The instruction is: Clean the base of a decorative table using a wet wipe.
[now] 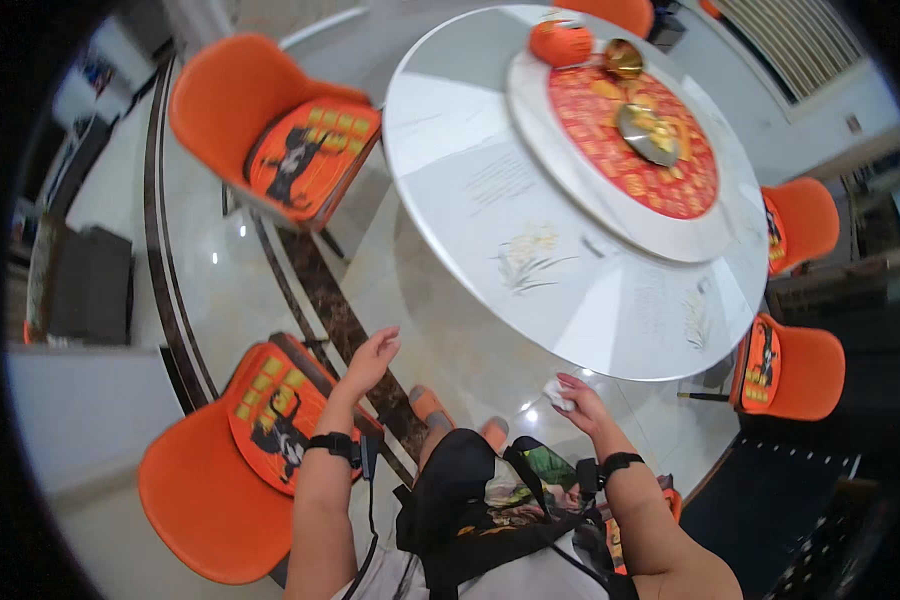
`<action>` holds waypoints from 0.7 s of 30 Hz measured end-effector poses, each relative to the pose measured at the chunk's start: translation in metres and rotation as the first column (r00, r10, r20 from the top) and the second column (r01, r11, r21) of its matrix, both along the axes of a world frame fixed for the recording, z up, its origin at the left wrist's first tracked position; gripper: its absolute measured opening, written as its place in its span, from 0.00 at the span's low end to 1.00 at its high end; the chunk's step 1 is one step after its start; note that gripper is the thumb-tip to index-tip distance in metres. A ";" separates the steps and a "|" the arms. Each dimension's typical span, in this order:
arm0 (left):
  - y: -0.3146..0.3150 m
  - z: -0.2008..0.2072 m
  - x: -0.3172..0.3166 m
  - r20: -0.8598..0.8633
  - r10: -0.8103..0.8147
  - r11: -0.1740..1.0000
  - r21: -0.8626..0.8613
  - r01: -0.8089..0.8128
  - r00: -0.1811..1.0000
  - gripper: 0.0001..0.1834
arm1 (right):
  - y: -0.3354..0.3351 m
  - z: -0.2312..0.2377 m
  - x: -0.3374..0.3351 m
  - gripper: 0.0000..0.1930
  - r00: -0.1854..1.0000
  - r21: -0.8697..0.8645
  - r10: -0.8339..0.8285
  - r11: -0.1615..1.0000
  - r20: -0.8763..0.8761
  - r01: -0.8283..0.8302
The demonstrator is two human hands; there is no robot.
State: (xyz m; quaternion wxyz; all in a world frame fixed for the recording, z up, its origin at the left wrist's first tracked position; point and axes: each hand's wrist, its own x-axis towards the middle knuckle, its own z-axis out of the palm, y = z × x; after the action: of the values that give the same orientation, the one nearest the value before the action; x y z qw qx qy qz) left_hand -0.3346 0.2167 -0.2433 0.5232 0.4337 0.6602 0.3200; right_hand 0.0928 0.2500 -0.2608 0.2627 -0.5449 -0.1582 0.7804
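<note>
My right hand (585, 405) pinches a crumpled white tissue (558, 395) just off the near edge of the round white table (450, 170). Over the floor beside an orange chair (200, 490) is my left hand (372, 362), with its fingers loosely stretched out and nothing visible in them. On the table is a raised pale turntable (610, 222) with a red patterned mat (582, 105). A metal bowl of yellow pieces (648, 136), a small gold pot (623, 58) and a round orange-red object (560, 44) rest on it.
More orange chairs stand around the table: one at the far left (235, 90), two on the right (808, 225) (805, 372). Several carry printed orange cushions. Glossy pale tiles (450, 330) with dark stripes form the floor. A dark piece of furniture (790, 500) is at the lower right.
</note>
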 end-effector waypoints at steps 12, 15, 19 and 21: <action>0.068 0.046 0.117 0.463 0.329 0.941 -0.090 -0.326 0.823 0.28 | -0.033 0.027 0.208 0.36 0.866 0.152 -0.458 0.859 -0.202 0.490; 0.092 0.052 0.144 0.463 0.337 0.938 -0.091 -0.335 0.820 0.31 | -0.010 0.028 0.243 0.36 0.839 0.129 -0.515 0.833 -0.176 0.538; 0.124 0.044 0.174 0.396 0.412 0.911 -0.204 -0.359 0.820 0.32 | 0.028 0.034 0.275 0.36 0.819 0.129 -0.569 0.809 -0.069 0.573; 0.145 0.033 0.185 0.503 0.525 0.850 -0.256 -0.461 0.687 0.32 | 0.038 0.020 0.307 0.34 0.906 0.146 -0.422 0.896 -0.022 0.420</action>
State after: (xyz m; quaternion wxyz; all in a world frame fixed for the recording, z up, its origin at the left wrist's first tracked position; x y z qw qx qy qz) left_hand -0.1492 0.3621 -0.2104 0.6090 0.0986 0.5873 0.5239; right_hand 0.3995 0.2879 -0.2408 0.4639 -0.5493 -0.0952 0.6885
